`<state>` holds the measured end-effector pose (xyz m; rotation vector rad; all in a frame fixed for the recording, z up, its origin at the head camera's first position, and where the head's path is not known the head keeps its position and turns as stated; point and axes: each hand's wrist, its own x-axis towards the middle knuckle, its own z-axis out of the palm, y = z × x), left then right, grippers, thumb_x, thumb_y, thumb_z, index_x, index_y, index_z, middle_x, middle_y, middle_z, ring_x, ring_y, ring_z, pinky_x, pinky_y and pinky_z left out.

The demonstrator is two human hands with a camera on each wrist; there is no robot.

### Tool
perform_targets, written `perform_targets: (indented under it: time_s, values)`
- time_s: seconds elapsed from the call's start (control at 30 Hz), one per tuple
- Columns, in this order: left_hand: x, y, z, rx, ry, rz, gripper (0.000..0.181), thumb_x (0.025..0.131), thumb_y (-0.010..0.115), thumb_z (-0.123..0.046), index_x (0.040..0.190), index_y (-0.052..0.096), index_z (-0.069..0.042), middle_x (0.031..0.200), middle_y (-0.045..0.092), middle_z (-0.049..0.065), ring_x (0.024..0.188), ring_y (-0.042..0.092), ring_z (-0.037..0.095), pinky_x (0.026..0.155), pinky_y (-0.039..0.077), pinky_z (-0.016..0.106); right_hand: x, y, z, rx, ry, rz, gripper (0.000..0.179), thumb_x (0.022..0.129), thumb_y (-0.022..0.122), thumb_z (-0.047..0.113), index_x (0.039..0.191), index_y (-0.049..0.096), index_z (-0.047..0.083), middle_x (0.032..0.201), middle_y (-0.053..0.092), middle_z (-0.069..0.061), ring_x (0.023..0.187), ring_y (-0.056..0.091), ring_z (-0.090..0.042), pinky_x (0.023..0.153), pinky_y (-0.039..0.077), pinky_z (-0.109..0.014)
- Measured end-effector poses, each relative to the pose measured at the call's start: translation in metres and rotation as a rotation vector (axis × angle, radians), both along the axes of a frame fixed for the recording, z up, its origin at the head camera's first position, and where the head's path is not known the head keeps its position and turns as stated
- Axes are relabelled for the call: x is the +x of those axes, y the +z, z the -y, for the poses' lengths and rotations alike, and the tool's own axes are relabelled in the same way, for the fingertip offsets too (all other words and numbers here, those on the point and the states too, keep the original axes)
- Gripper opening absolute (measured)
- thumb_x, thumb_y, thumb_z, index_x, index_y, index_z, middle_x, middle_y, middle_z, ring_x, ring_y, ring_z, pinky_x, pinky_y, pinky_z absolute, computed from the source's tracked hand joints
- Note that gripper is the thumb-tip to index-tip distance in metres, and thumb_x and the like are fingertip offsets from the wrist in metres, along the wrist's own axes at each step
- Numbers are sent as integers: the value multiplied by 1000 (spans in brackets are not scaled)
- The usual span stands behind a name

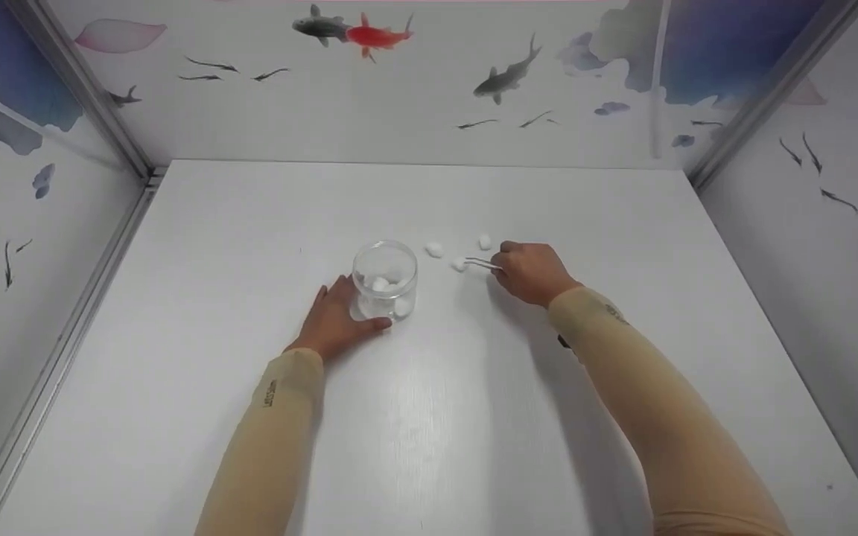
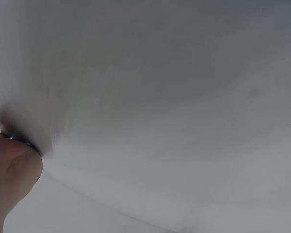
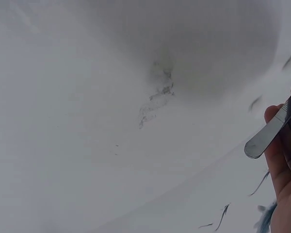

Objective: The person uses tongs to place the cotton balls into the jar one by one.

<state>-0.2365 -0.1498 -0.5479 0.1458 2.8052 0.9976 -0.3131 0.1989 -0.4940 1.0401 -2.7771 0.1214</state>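
Observation:
My left hand holds the lower side of a clear round jar, its thumb across the front and its fingers along the left side. Several white cotton balls lie inside the jar, which has no lid on. In my right hand is a pair of metal tweezers, pinched between thumb and fingers and pointing left. The tips are right at a cotton ball on the table. The rounded rear end of the tweezers shows in the right wrist view. The left wrist view shows only part of the left hand.
Two more cotton balls rest close by on the white table: one beyond the tweezer tips, another beside the right hand. White panels printed with fish enclose the back and both sides of the table.

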Motion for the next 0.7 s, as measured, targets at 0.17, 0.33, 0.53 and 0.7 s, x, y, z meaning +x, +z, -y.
perform_targets:
  time_s: [0.17,0.33,0.53,0.7]
  values:
    - [0,1,0,-5,8,14,115,76,73,-69,161,17,-15,164,21,10,151,14,25,122,-5,33,-1,-2,4,11,-17,32,12,92,71,9,101,77,3,84,65,-9,68,62,-21,63,57,-37]
    - [0,2,-1,-3,-3,2,113,77,73,-67,161,18,-15,164,21,10,151,13,26,122,-4,34,-2,-4,6,34,-29,42,14,93,71,11,102,77,4,86,67,-9,70,63,-21,66,59,-37]
    - [-1,1,0,-1,1,-1,114,76,74,-68,161,19,-16,163,22,9,151,13,25,122,-4,34,-1,-6,8,42,-30,23,10,93,69,10,95,78,4,82,65,-8,66,62,-20,62,58,-37]
    - [0,0,1,13,11,17,114,75,75,-68,161,19,-17,164,21,10,151,12,25,123,-3,35,-1,-8,10,37,-26,-30,15,92,64,6,82,76,4,73,62,-7,57,57,-20,53,55,-39]
